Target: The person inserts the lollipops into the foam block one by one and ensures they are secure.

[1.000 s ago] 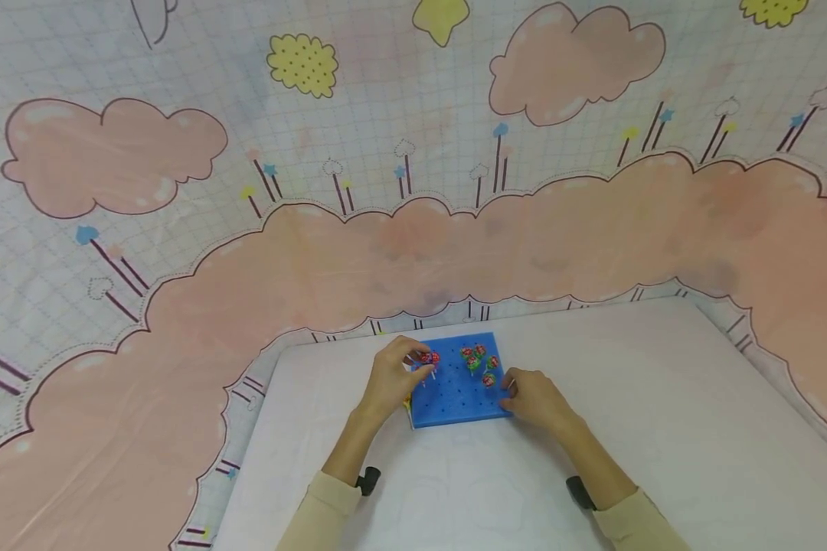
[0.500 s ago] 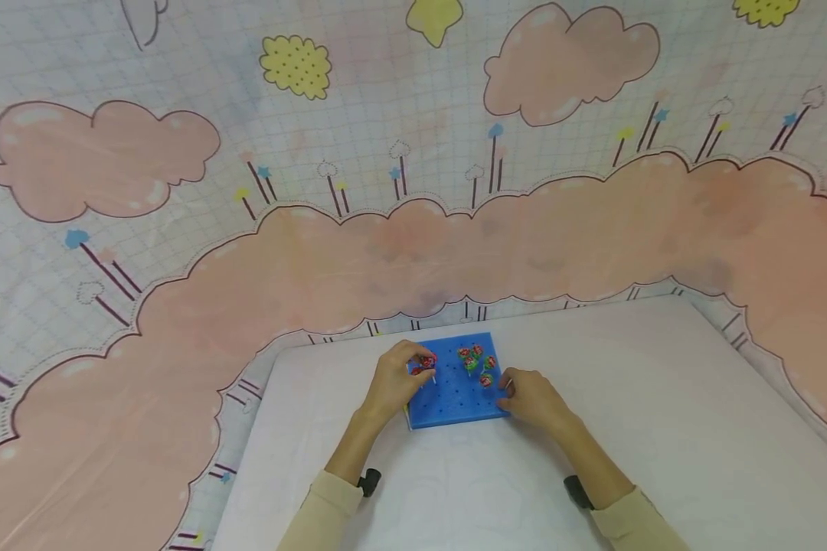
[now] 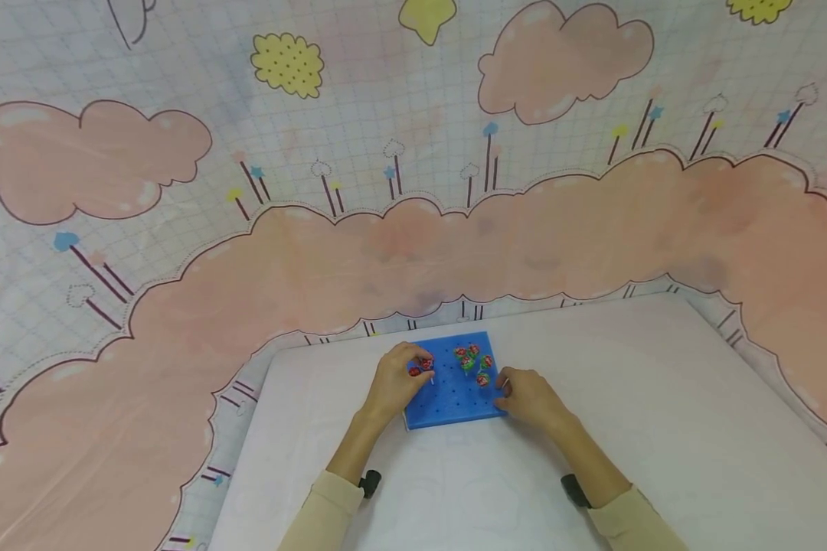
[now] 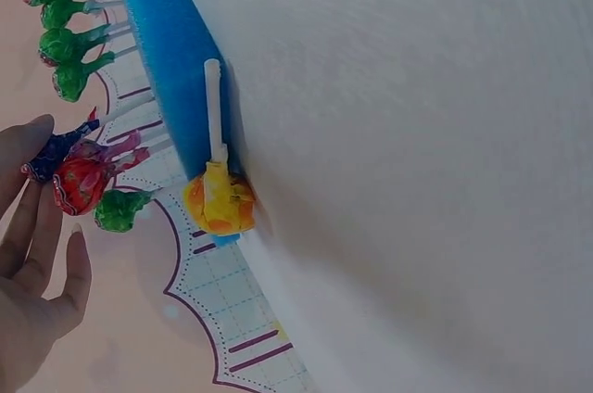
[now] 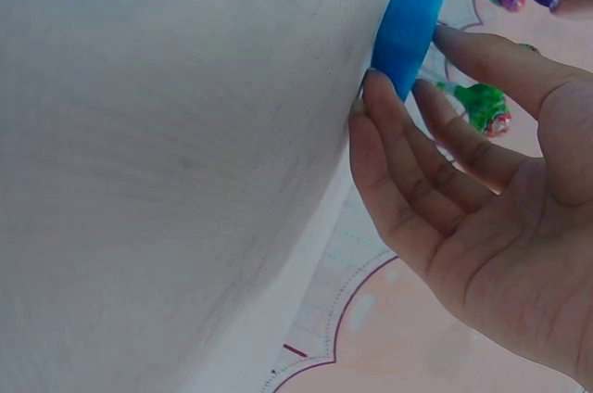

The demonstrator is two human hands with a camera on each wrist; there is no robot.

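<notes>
In the head view a blue foam board [image 3: 448, 409] with rows of small holes lies on the white table. My left hand [image 3: 394, 383] is over its left side, where the left wrist view shows the fingers pinching a dark blue wrapped lollipop [image 4: 57, 154] by its head. Right beside that are a red lollipop [image 4: 82, 184] and a green one [image 4: 120, 210], sticks toward the board. My right hand [image 3: 534, 398] holds the board's right edge, thumb over the top and fingers against the side, as the right wrist view shows [image 5: 482, 180].
Several green-and-red lollipops [image 3: 467, 362] stand upright in the board's right half. A yellow lollipop [image 4: 220, 203] lies beside the board's left edge. The white table [image 3: 482, 490] reaches back to a patterned cloth [image 3: 413, 260] with clouds.
My left hand has come slightly nearer along the board's left side with the lollipop. My right hand stays at the right edge. The head view has shifted a little.
</notes>
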